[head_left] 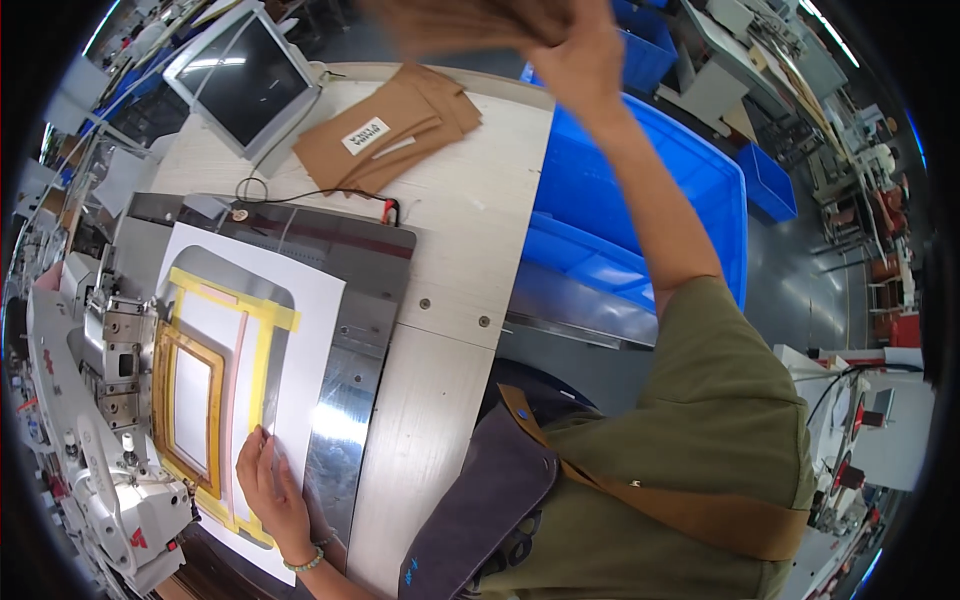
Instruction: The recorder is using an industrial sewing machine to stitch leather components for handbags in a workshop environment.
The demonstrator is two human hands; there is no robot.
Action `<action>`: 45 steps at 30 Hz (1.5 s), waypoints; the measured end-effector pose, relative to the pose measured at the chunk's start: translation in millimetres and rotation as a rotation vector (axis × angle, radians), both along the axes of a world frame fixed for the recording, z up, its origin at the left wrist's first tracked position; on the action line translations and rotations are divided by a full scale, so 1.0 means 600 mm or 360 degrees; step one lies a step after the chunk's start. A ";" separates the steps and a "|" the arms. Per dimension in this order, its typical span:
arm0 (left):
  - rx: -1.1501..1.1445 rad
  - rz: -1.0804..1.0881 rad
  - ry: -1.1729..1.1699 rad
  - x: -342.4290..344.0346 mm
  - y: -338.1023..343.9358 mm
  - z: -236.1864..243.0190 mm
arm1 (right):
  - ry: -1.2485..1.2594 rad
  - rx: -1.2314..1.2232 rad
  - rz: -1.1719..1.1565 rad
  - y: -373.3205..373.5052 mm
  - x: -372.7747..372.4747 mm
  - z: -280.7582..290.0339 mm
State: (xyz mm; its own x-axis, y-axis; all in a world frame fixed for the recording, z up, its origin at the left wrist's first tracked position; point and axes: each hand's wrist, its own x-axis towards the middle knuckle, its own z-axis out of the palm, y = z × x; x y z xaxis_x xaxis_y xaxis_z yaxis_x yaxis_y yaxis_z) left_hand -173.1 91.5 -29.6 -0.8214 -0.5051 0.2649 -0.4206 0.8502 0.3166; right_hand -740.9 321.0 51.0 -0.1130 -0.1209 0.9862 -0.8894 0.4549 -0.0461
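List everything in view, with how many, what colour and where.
Table: one, off-white, centre
Monitor: one, white casing, dark screen, upper left
Flat pieces: several overlapping, brown, by the monitor
Cable: one, black with red end, tabletop
Metal plate: one, silvery, under the sheet
Sheet: one, white, left
Tape: several strips, yellow, on the sheet
Frame: one, amber, left
Machine: one, mostly white, lower left
Bins: at least three, blue, right and top
Held bundle: one, brown, blurred, top
Bracelet: one, pale, left wrist
Left fingers: one hand, bare, on the taped sheet
Right fingers: one hand, bare, gripping the bundle
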 end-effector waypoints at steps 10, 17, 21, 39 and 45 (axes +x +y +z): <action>-0.0021 -0.0024 -0.0049 0.000 0.005 0.002 | -0.0221 0.1234 0.0728 -0.135 0.081 -0.176; 0.0010 -0.0012 -0.0050 -0.004 0.007 0.004 | -0.0682 0.0447 0.0925 -0.042 0.038 -0.056; -0.0043 -0.0022 -0.0021 -0.005 0.006 0.004 | -0.0880 0.0309 0.0909 -0.073 0.032 -0.037; -0.0279 -0.0110 -0.0224 0.015 -0.024 -0.005 | -0.0710 0.0699 -0.0595 0.189 0.037 -0.215; -0.0279 -0.0131 -0.0203 0.012 -0.024 -0.003 | -0.1458 0.1289 -0.1072 0.508 -0.102 -0.296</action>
State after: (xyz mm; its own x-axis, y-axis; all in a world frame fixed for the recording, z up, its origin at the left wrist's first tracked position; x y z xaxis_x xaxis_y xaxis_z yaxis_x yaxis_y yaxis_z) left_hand -165.8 77.3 -31.4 -0.8905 -0.3901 0.2341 -0.3745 0.9207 0.1097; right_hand -802.0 625.9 -126.4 -0.9358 -0.2803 0.2139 -0.2884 0.9575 -0.0070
